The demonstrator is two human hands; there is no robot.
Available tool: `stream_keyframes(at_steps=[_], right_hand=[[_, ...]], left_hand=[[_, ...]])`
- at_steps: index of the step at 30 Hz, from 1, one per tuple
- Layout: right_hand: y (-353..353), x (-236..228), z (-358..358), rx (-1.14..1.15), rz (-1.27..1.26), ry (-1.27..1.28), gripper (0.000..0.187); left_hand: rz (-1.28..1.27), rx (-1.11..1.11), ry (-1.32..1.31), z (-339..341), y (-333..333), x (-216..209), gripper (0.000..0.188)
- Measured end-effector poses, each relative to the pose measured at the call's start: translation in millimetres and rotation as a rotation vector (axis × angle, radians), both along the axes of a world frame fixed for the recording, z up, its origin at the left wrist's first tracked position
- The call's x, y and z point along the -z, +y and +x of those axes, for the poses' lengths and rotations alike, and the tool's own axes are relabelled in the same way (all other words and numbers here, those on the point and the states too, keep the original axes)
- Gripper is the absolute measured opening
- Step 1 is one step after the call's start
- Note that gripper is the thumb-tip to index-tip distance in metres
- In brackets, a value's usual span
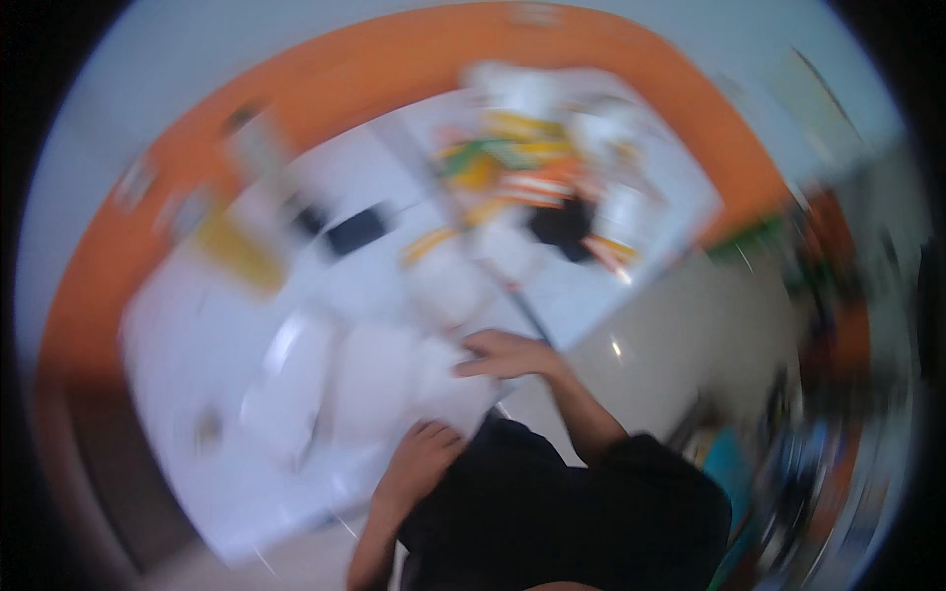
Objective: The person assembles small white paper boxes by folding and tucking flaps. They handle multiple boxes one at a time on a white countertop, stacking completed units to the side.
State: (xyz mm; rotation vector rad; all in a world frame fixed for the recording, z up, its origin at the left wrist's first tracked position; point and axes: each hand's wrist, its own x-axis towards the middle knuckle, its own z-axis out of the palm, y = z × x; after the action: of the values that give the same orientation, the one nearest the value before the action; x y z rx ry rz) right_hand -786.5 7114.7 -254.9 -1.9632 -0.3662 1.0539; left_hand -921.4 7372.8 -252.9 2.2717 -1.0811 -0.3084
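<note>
Motion blur softens the whole head view. A flat, white, sheet-like thing [374, 379] lies on the white table in front of me; its exact kind cannot be told. My right hand [507, 355] is over its right end, thumb and fingers apart, seeming to touch it. Close to the near table edge, my left hand [426, 455] has its fingers bent together by the sheet's lower side; anything in them is hidden. Left of the sheet sits another pale, shiny white thing [286, 384], perhaps plastic.
The white table [187, 394] has an orange band behind it. A dark, phone-like rectangle [357, 231] and a yellow object [239, 251] lie farther back. Farther right is a heap of colourful packets [522, 158] with a black item [562, 227]. Blurred clutter [788, 453] stands at right.
</note>
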Motion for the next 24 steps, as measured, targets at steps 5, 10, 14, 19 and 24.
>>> stream_keyframes(at_steps=[5,10,14,19,24], right_hand=[[0.1,41.4,-16.4,0.393,0.299,-0.135,0.032],[27.5,92.7,-56.9,0.576,0.301,-0.371,0.031],[32.4,127.0,-94.9,0.676,0.177,-0.386,0.03],[25.4,139.0,-120.6,0.684,0.237,-0.251,0.028],[30.2,129.7,-124.5,0.872,0.382,-0.076,0.024]], left_hand=[[0.177,-0.184,0.013,37.5,-0.9,22.5,0.036],[0.016,-0.413,0.251,65.6,-27.6,66.1,0.041],[0.138,-0.215,0.253,86.4,-42.3,93.6,0.027],[-0.186,-0.459,0.715,73.3,-41.7,95.5,0.026],[-0.203,-0.476,0.829,47.5,-28.4,72.7,0.031]])
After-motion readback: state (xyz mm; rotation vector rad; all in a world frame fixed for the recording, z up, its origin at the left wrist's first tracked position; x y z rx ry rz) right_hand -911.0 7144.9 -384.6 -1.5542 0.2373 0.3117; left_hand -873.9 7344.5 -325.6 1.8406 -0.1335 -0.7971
